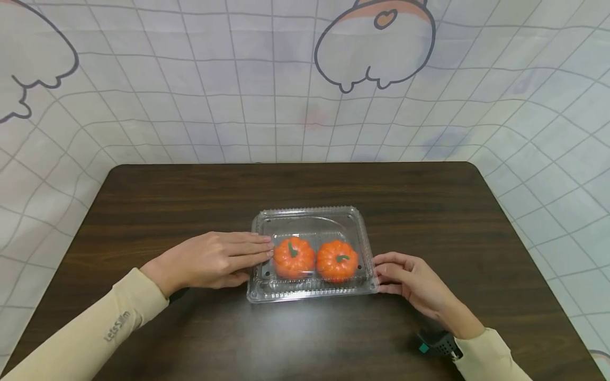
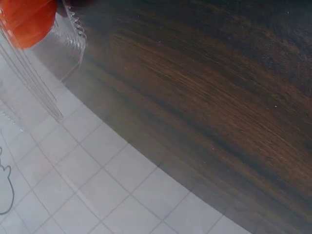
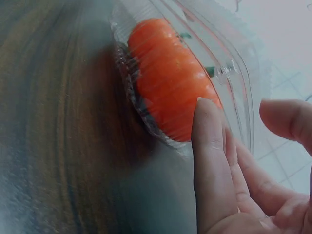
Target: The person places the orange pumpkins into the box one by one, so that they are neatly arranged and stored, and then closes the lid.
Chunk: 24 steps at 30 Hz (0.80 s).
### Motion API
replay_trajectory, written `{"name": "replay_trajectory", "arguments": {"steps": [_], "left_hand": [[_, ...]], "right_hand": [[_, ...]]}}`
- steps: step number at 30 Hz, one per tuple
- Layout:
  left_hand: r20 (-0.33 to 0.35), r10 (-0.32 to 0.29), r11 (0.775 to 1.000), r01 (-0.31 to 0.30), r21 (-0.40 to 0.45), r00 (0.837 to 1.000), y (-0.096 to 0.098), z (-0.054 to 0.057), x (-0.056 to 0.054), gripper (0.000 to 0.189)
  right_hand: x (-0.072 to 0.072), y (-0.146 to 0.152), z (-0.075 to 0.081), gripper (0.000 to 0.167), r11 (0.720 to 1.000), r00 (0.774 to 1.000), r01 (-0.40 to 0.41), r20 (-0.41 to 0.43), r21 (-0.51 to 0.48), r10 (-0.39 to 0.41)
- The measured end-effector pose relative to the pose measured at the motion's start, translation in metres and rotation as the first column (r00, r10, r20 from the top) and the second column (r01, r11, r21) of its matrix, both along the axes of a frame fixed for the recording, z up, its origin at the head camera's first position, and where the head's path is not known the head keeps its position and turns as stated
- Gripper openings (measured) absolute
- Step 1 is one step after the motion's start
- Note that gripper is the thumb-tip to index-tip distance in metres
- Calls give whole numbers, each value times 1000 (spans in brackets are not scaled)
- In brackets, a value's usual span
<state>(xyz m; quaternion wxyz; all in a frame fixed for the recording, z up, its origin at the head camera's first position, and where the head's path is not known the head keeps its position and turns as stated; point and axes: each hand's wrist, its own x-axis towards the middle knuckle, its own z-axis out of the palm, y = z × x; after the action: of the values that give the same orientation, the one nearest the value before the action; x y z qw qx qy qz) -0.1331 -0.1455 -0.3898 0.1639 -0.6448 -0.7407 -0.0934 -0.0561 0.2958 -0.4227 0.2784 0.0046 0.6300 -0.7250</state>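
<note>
A clear plastic clamshell box (image 1: 310,212) lies on the dark wooden table, its transparent top over two small orange pumpkins. The left pumpkin (image 1: 294,259) and the right pumpkin (image 1: 337,262) sit side by side, each with a green stem. My left hand (image 1: 216,259) lies with straight fingers over the box's left edge. At the right edge, the relaxed fingers of my right hand (image 1: 412,280) touch the side. In the right wrist view its thumb (image 3: 285,119) stands apart from the fingers. The left wrist view catches only a box corner and part of an orange pumpkin (image 2: 29,22).
The brown wood-grain table (image 1: 305,182) has rounded far corners. Behind it and along both sides hangs a white grid-patterned cloth (image 1: 248,106) with cartoon drawings. A dark strap with a black device (image 1: 436,343) is on the right wrist.
</note>
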Motion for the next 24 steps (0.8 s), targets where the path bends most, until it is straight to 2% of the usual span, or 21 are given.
{"name": "replay_trajectory", "arguments": {"steps": [9,15,22,24], "left_hand": [[18,1,1000,-1,-9,1000,-2,-1,-1,78],[18,-3,1000,3,3,1000,-3,-1,-2,79],[127,6,999,-13,52,992,-3,-2,-2,86],[141,17,998,-25,56,990,-4,-3,-1,88]], "right_hand": [[4,-4,-6,19,996,999,-36,-13,-78,35],[5,-6,-7,21,991,999,-46,-33,-129,42],[8,-8,-6,22,988,998,-53,-27,-147,49],[9,-9,-6,22,989,999,-48,-25,-139,45]]}}
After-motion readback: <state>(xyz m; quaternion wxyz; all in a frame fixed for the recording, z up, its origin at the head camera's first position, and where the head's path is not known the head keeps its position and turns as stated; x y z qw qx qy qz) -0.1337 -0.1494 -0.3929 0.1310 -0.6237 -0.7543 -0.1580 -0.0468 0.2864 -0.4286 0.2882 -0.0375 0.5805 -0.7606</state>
